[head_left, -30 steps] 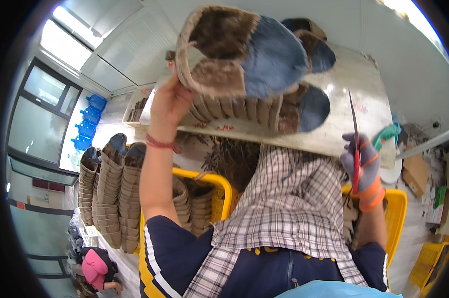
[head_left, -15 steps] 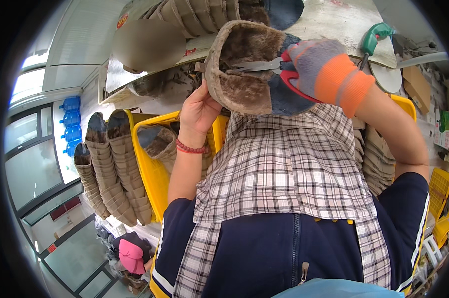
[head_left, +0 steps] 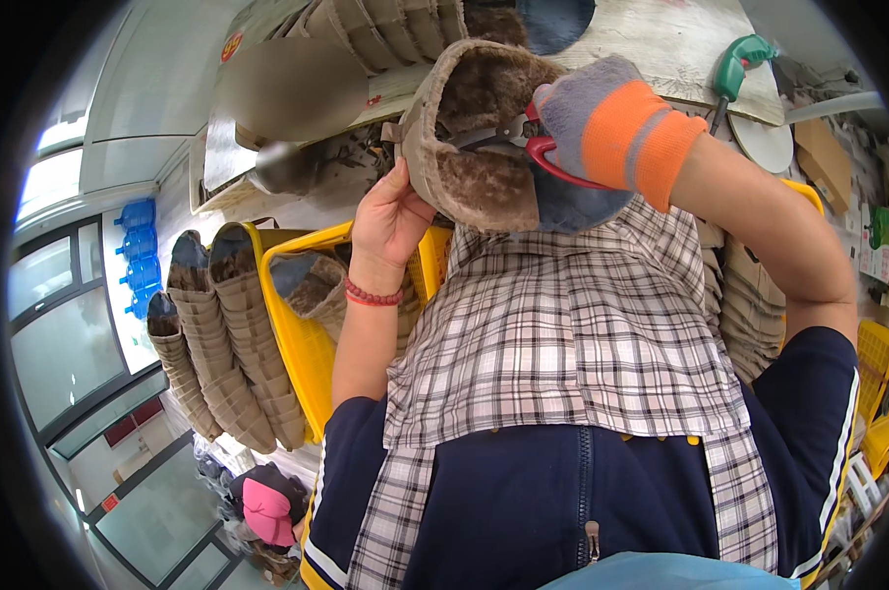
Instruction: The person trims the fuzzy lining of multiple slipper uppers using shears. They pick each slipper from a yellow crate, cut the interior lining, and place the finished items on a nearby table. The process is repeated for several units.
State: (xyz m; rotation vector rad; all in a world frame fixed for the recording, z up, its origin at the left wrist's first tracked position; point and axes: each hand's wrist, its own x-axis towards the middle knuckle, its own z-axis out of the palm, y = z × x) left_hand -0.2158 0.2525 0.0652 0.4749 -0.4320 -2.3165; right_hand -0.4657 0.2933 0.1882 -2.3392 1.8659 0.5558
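Note:
A beige shoe upper (head_left: 486, 187) with brown fur lining and a dark blue part is held up above my lap, its opening facing me. My bare left hand (head_left: 390, 218) pinches its left rim, thumb up along the edge. In my right hand (head_left: 616, 123), gloved in grey and orange, is a pair of scissors (head_left: 560, 165) with red handles. The blades reach into the upper's fur-lined opening. Their tips are partly lost against the lining, so I cannot tell whether they cut anything.
Nested uppers (head_left: 385, 29) lie on the worktable (head_left: 651, 44) ahead. A green-handled tool (head_left: 739, 69) stands at the right. Yellow crates (head_left: 292, 324) flank me, with tall stacks of uppers (head_left: 233, 344) at the left. A person in a pink cap (head_left: 265, 506) is at lower left.
My right hand has moved left and slightly up, pushing the scissors deeper into the upper. The blades look closer together and less of them shows. My left hand keeps its hold.

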